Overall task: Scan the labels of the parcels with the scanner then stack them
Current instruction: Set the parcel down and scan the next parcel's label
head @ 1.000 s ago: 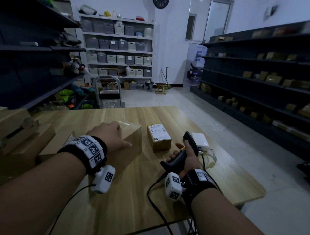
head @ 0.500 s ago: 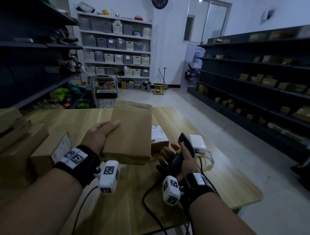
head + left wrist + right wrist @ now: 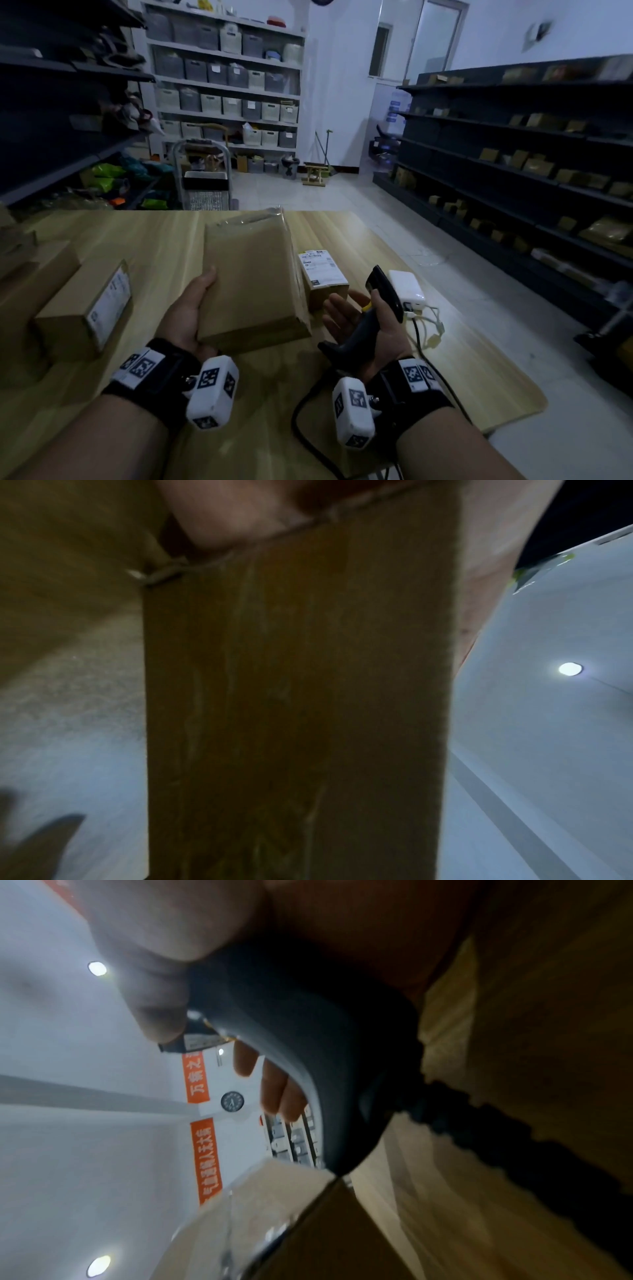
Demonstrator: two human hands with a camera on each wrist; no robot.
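My left hand (image 3: pixel 191 308) grips a large flat brown parcel (image 3: pixel 250 277) by its left edge and holds it tilted up above the wooden table (image 3: pixel 154 233), plain side toward me. No label shows on that face. In the left wrist view the parcel's edge (image 3: pixel 294 696) fills the middle. My right hand (image 3: pixel 356 318) lies palm up just right of the parcel, fingers stretched toward it, thumb curled over the black corded scanner (image 3: pixel 380 301). The right wrist view shows the scanner handle (image 3: pixel 308 1042) under my thumb. A small labelled parcel (image 3: pixel 322 274) sits on the table behind the big one.
A labelled box (image 3: pixel 85 308) lies at the left, with more stacked boxes (image 3: pixel 20 260) beyond it. A white power pack (image 3: pixel 406 289) with cables sits right of the scanner. Dark shelving (image 3: pixel 513 171) runs along the right aisle, and a trolley (image 3: pixel 202 185) stands past the table.
My left hand has lifted the big parcel off the table and tipped it upright. My right hand's fingers have spread out toward it, the scanner staying in the palm.
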